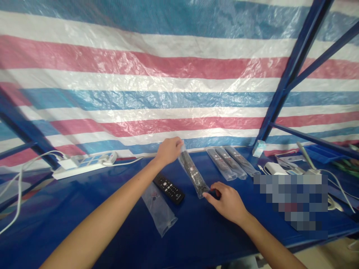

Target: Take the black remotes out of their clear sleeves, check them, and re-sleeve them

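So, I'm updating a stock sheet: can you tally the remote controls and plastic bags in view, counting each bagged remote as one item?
Bagged remote controls: 4 (three in a row, plus the held bagged remote)
Unbagged black remote control: 1
Clear plastic bag, no remote visible inside: 1
Total: 6

Your left forearm (112, 209) at seven o'clock and right forearm (266, 231) at five are bare, like left hand (168, 150) and right hand (230, 202).

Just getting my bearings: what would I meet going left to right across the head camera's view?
White power strip, loose black remote, bagged remote pinched by the left hand, three bagged remotes, white block, blue tray.
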A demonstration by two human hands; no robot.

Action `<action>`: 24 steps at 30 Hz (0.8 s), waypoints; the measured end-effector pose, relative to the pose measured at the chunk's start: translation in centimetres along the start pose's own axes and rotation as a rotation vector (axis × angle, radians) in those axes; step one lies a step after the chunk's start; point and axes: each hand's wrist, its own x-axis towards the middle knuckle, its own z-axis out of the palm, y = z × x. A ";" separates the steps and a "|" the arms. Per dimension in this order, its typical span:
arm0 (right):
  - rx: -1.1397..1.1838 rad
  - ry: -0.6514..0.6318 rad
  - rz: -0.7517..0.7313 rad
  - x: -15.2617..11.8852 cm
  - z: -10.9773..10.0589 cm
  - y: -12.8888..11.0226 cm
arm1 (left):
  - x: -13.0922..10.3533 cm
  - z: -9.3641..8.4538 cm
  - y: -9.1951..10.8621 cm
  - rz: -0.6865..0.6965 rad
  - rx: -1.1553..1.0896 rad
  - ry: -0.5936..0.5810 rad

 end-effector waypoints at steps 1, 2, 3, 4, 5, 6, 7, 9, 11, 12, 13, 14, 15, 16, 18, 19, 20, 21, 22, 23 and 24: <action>-0.004 -0.010 0.005 0.0 -0.1 -0.2 | 0.0 -0.6 0.5 0.017 -0.009 0.010; -0.006 -0.022 0.008 0.0 -0.2 -0.3 | 0.0 -1.3 1.0 0.034 -0.015 0.018; -0.009 -0.032 0.013 -0.1 -0.3 -0.5 | 0.0 -1.8 1.5 0.050 -0.019 0.023; -0.012 -0.043 0.018 -0.1 -0.3 -0.5 | -0.1 -2.4 2.0 0.063 -0.021 0.027; -0.018 -0.050 0.025 -0.1 -0.4 -0.6 | -0.1 -2.9 2.4 0.075 -0.021 0.031; -0.025 -0.055 0.033 -0.1 -0.4 -0.6 | -0.2 -3.3 2.9 0.088 -0.022 0.034; -0.033 -0.058 0.040 -0.1 -0.3 -0.6 | -0.2 -3.7 3.2 0.104 -0.023 0.038; -0.049 -0.066 0.044 0.0 -0.2 -0.5 | -0.4 -4.5 3.9 0.132 -0.027 0.051; -0.066 -0.082 0.040 0.2 0.0 -0.6 | -0.6 -5.0 4.6 0.163 -0.039 0.064; -0.073 -0.090 0.037 0.3 0.1 -0.6 | -0.7 -5.3 4.9 0.177 -0.046 0.068; -0.078 -0.097 0.034 0.4 0.3 -0.7 | -0.8 -5.6 5.1 0.191 -0.053 0.071; -0.079 -0.102 0.031 0.6 0.4 -0.8 | -1.0 -5.8 5.4 0.203 -0.059 0.073; -0.075 -0.105 0.030 0.7 0.4 -0.9 | -1.0 -6.1 5.7 0.216 -0.062 0.075; -0.069 -0.107 0.029 0.9 0.5 -1.0 | -1.1 -6.4 5.9 0.227 -0.064 0.076; -0.052 -0.109 0.023 1.1 0.6 -1.2 | -1.2 -6.9 6.3 0.244 -0.067 0.087; -0.043 -0.109 0.019 1.2 0.6 -1.3 | -1.2 -7.3 6.4 0.251 -0.069 0.100; -0.036 -0.108 0.016 1.3 0.7 -1.3 | -1.2 -7.6 6.5 0.255 -0.074 0.114; -0.030 -0.103 0.013 1.4 0.8 -1.4 | -1.2 -7.8 6.6 0.255 -0.080 0.130; -0.026 -0.096 0.011 1.5 0.9 -1.4 | -1.2 -8.1 6.6 0.254 -0.087 0.144; -0.026 -0.087 0.012 1.5 1.0 -1.5 | -1.2 -8.4 6.6 0.251 -0.097 0.155; -0.028 -0.079 0.010 1.6 1.1 -1.5 | -1.2 -8.6 6.6 0.250 -0.109 0.161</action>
